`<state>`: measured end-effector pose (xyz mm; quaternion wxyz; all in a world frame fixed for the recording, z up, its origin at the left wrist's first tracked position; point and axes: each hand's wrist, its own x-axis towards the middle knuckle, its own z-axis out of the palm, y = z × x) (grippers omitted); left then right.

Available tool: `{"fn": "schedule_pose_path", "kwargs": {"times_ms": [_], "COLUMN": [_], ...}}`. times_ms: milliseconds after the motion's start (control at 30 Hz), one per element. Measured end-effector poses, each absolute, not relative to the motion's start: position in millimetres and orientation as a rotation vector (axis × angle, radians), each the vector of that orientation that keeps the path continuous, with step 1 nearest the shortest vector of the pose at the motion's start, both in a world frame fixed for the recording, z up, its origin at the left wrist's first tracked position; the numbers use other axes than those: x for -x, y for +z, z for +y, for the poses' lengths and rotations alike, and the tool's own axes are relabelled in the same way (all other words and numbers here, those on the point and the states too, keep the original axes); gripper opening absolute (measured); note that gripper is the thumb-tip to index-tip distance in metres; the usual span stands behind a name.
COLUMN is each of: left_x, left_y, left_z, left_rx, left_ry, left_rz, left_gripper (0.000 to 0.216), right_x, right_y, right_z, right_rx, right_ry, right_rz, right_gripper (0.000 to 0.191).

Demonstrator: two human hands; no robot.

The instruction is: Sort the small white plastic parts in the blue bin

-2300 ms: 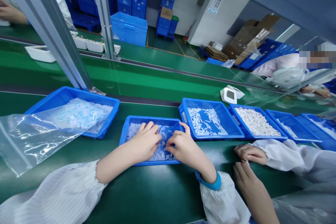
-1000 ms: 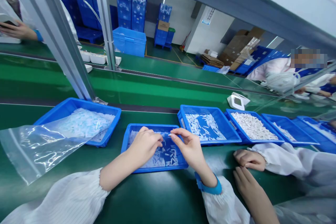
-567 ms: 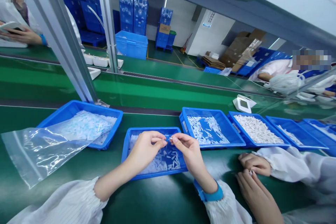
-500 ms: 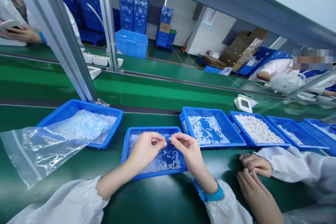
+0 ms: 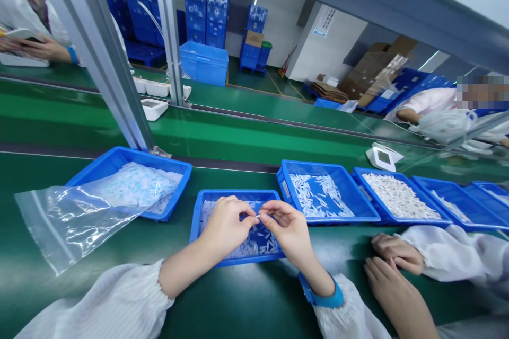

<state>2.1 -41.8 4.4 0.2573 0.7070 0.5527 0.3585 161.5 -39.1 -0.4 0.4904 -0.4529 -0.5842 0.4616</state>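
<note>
My left hand (image 5: 229, 225) and my right hand (image 5: 289, 230) meet over a blue tray (image 5: 238, 261), thumb and finger pinched on each side. Between the fingertips shows a small white plastic piece (image 5: 259, 216); its shape is mostly hidden. Beneath my hands, the tray holds many small translucent pieces (image 5: 248, 248), lying loosely on the left and right sides. Close to my right hand stands another blue tray (image 5: 352, 190) with small white pointed pieces (image 5: 303, 190) spread over its floor.
On the left, a clear zip bag (image 5: 59, 228) of pale pieces lies across a blue tray (image 5: 119, 151). More trays line the right, including one of white pieces (image 5: 397, 196). A co-worker's hands (image 5: 397, 280) rest nearby. Behind run a green conveyor (image 5: 238, 135) and metal post (image 5: 107, 58).
My fingertips have closed together from slightly apart, meeting at the white piece. White devices on the conveyor have shifted right. The co-worker's hands have moved slightly apart. The view has shifted a little.
</note>
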Motion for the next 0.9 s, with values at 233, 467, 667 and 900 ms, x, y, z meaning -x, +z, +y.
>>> {"fn": "schedule_pose_path", "kwargs": {"times_ms": [233,467,667,900], "left_x": [-3,-5,-6,-6], "left_y": [5,5,6,2], "left_z": [-43,-44,-45,-45], "left_rx": [-1.976,-1.955,-1.976,-2.065], "left_ry": [0.977,1.046,1.071,1.124], "left_rz": [1.44,1.415,1.425,1.373], "left_gripper": [0.012,0.017,0.02,0.022], "right_x": [-160,-161,-158,-158], "right_y": [2,-6,-10,-5], "right_z": [-41,-49,-53,-55], "right_rx": [1.0,0.852,0.757,0.786], "right_ry": [0.945,0.369,-0.004,0.079], "right_rz": [-1.568,-1.894,-2.099,-2.105], "right_gripper": [0.018,0.03,0.031,0.031]}}
